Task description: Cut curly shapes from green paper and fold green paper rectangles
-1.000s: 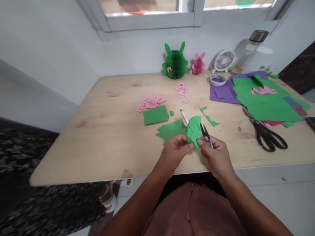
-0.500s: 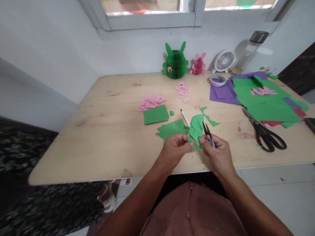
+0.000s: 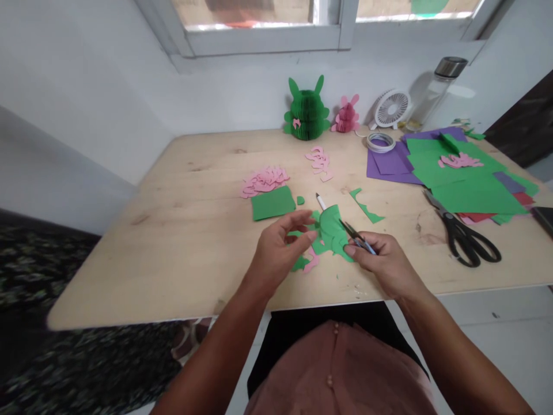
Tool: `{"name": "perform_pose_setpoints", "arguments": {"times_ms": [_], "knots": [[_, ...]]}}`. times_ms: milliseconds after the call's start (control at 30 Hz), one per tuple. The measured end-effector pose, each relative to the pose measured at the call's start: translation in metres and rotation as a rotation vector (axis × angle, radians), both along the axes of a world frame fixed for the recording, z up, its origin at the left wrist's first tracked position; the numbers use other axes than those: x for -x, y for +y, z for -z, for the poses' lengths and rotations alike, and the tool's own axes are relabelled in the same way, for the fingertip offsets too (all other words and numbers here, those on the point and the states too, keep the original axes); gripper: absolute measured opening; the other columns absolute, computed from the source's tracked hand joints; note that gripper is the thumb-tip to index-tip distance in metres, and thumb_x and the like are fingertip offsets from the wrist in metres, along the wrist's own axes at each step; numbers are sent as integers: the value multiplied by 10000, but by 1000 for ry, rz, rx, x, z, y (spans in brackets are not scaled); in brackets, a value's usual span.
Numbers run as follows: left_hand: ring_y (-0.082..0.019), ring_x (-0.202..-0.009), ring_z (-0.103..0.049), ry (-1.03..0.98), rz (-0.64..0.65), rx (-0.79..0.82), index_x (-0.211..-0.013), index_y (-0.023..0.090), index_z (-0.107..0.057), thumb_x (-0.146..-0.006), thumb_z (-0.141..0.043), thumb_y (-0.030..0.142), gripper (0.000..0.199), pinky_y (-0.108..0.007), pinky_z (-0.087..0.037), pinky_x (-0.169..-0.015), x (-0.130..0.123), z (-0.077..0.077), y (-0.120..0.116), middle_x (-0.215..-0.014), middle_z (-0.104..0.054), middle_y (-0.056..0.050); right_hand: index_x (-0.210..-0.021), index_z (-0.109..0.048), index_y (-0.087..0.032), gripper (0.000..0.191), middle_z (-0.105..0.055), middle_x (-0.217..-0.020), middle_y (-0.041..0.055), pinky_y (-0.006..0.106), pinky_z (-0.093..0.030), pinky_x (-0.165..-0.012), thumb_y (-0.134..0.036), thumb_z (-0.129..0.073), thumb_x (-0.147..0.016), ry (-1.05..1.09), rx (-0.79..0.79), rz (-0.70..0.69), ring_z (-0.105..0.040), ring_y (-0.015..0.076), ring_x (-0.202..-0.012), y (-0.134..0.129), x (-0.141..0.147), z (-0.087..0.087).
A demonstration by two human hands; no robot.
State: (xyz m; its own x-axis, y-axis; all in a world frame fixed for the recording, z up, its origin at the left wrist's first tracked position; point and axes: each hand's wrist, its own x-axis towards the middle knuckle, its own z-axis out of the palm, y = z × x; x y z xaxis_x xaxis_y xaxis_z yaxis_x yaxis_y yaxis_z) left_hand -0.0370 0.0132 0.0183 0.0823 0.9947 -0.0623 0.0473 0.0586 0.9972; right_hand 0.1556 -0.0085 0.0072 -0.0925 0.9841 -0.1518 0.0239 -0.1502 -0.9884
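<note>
My right hand [image 3: 380, 256] is closed around a small pair of scissors [image 3: 352, 230] with blue handles. Its thumb and fingers also pinch the lower end of a green paper cutout [image 3: 332, 225] with a curved outline. My left hand [image 3: 283, 245] is beside the cutout's left side, thumb and fingers apart, with nothing visibly gripped. Below its fingers lie green paper pieces [image 3: 300, 263] and a pink paper piece [image 3: 311, 262], partly hidden. A white pen [image 3: 320, 201] shows behind the cutout, and a thin green offcut [image 3: 366, 206] lies to its right.
A green card stack [image 3: 273, 203] and pink cutouts [image 3: 264, 181] lie farther left. Large black-handled scissors [image 3: 462, 227] and green sheets [image 3: 466, 193] are on the right. Behind stand paper rabbits [image 3: 306, 112], a tape roll [image 3: 381, 142], a fan [image 3: 391, 108] and a bottle [image 3: 438, 92].
My left hand has moved left and up, its fingers now parted, the green scrap gone from its pinch. The cutout and small scissors in my right hand have tilted leftward. A pink piece is now visible.
</note>
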Motion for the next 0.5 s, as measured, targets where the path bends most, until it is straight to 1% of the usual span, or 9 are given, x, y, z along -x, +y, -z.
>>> {"name": "perform_pose_setpoints", "arguments": {"times_ms": [33,100,200,267,367,433,500], "knots": [[-215,-948,-613,-27,22,3,-1090,173,-668,-689,-724,307,426,-302,-496,-743,-1,-4,2,-1058,-679,-100,-606,-611,-174,222,-424,-560,-51,239,-262,-509,-345,-717,-700,-33,2,-56,-325,90,-529,1,-1,-4],[-206,-902,-620,-54,49,31,-1122,181,-654,-660,-752,292,486,-299,-495,-723,-3,-9,6,-1039,-678,-92,-594,-603,-175,222,-432,-565,-47,241,-274,-520,-338,-701,-709,-83,7,-141,-348,96,-544,3,-3,-10],[-166,-741,-621,-112,93,106,-1111,185,-650,-630,-768,258,500,-276,-484,-644,-6,-11,7,-874,-688,-49,-582,-592,-177,225,-437,-568,-46,240,-282,-527,-327,-689,-719,-127,-5,-187,-359,96,-552,6,-4,-13],[-151,-695,-618,-210,112,157,-1024,174,-666,-608,-780,241,436,-268,-481,-639,-9,-10,5,-783,-686,-27,-599,-600,-177,212,-448,-575,-46,239,-288,-533,-327,-688,-720,-129,-13,-161,-364,97,-557,7,-4,-11],[-135,-680,-617,-337,75,217,-878,157,-672,-573,-807,235,342,-242,-474,-633,-13,-5,-2,-747,-697,-23,-640,-624,-177,196,-468,-583,-44,241,-295,-537,-344,-688,-720,-113,-12,-83,-368,97,-556,8,-4,-6],[-120,-655,-608,-370,37,251,-857,155,-671,-558,-816,220,338,-219,-461,-603,-16,0,-7,-732,-700,-17,-653,-635,-176,196,-484,-591,-40,243,-301,-536,-353,-689,-717,-109,-11,-35,-377,98,-555,8,-3,-4],[-112,-646,-604,-386,2,269,-866,155,-672,-556,-813,196,343,-208,-456,-589,-18,5,-12,-739,-705,-14,-654,-642,-176,194,-504,-601,-35,244,-311,-540,-353,-694,-715,-110,-10,-19,-393,100,-559,10,-3,-4]]}}
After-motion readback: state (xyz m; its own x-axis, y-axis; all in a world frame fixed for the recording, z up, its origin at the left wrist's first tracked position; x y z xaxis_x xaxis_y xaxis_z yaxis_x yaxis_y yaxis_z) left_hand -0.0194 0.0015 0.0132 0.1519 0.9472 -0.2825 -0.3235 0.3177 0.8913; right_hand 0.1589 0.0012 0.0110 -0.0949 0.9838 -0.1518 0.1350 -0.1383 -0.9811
